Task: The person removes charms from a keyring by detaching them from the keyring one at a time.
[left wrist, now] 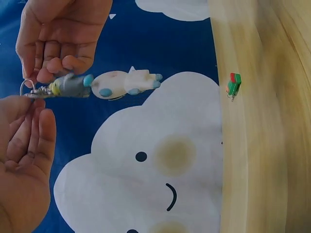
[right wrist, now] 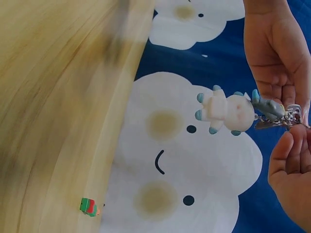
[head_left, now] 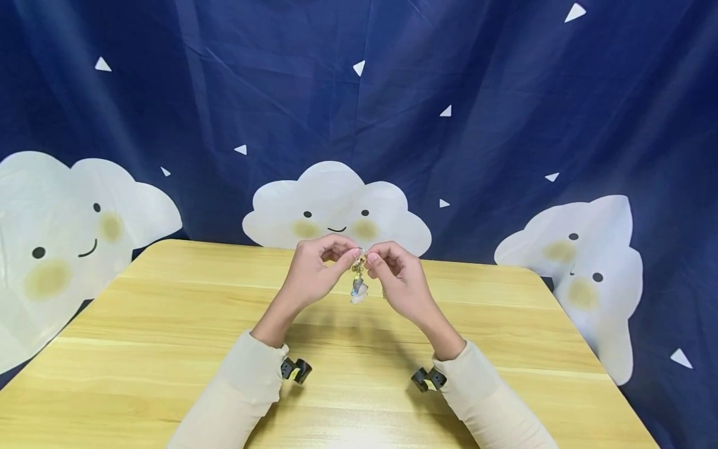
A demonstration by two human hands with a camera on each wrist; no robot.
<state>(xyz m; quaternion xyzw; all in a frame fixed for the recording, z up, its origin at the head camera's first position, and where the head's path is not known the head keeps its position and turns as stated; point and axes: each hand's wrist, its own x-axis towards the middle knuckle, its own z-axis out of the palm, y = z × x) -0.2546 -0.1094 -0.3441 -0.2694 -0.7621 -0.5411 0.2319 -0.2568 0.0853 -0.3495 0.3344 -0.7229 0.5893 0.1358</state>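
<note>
Above the table, a split key ring (left wrist: 22, 86) with metal clasps is pinched at the fingertips of my left hand (head_left: 316, 274) and my right hand (head_left: 402, 280). Two charms hang down from it. One is a small grey figure (left wrist: 73, 85) with yellow and blue parts. The other is a white figurine (right wrist: 238, 115) with pale blue feet, dangling lowest. In the head view the charms (head_left: 359, 288) hang between the two hands, whose fingertips nearly meet. Fingers partly hide the ring, so which hand bears the charms' weight cannot be told.
A small green and red trinket (left wrist: 234, 83) lies on the wooden table (head_left: 168, 337) near its far edge, seen in both wrist views. Behind the table hangs a dark blue curtain (head_left: 303, 75) with white clouds. Black wrist mounts (head_left: 295, 370) sit at the sleeves.
</note>
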